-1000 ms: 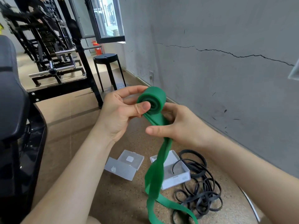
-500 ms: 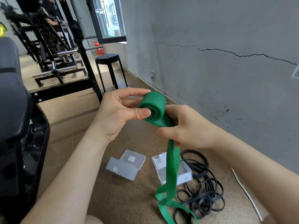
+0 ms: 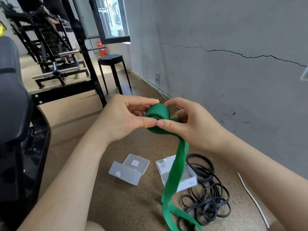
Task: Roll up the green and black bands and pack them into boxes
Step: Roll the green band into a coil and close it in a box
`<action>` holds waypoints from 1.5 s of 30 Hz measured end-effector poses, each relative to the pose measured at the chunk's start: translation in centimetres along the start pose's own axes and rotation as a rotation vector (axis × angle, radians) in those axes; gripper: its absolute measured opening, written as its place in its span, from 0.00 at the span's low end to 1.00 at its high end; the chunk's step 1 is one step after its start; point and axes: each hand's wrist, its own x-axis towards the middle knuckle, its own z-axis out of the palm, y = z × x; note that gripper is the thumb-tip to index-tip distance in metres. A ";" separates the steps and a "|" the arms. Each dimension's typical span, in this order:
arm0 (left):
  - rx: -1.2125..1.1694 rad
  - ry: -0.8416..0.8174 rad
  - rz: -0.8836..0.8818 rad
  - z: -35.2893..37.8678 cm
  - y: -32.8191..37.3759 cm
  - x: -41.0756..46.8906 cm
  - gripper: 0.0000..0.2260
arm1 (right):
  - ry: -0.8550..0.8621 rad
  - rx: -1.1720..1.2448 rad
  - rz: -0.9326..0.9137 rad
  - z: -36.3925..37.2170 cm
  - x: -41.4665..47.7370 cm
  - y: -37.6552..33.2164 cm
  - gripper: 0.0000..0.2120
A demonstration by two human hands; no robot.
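left hand [image 3: 126,119]: gripping the rolled part of the green band [image 3: 158,111]; index finger is curling over the top and the thumb is pressing at the lower front.
right hand [image 3: 191,125]: pinching the same band just under the roll; the thumb is lying on the flat strip with its tip touching the left thumb tip, and the other fingers are curling behind the roll.
green band: being held in mid-air between both hands, well above the floor [image 3: 133,205]; the top is wound into a thick roll, and the loose tail is hanging down across the right box [image 3: 191,180] and trailing on the floor.
black bands [image 3: 206,194]: lying in a loose tangled heap on the floor just beside the right box, on the wall side.
left box [image 3: 129,170]: sitting open on the floor, clear plastic, lid flipped back.
right box: sitting near the left box, looking open, partly hidden by the green tail.
white cable [image 3: 253,200]: running along the floor near the wall [image 3: 233,80].
stool [image 3: 110,58]: black, standing beyond the hands.
gym rack [image 3: 66,64]: black frame standing at the rear left.
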 end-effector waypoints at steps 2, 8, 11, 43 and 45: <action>-0.161 -0.031 -0.015 0.4 -0.3 0.0 0.24 | 0.041 0.155 0.066 -0.3 0.2 -0.1 0.23; -0.561 0.064 -0.129 2.6 -1.1 0.3 0.15 | 0.058 0.405 0.154 -0.5 0.3 -0.3 0.18; -0.575 0.107 -0.100 2.5 -0.9 0.5 0.14 | 0.053 0.428 0.159 -0.5 0.3 -0.4 0.19; -0.271 -0.014 -0.107 0.1 -0.7 0.0 0.17 | -0.233 -0.001 0.168 -1.4 0.0 0.9 0.24; -0.195 -0.038 -0.096 0.0 -0.4 0.1 0.17 | -0.225 0.028 0.162 -1.8 -0.2 0.5 0.32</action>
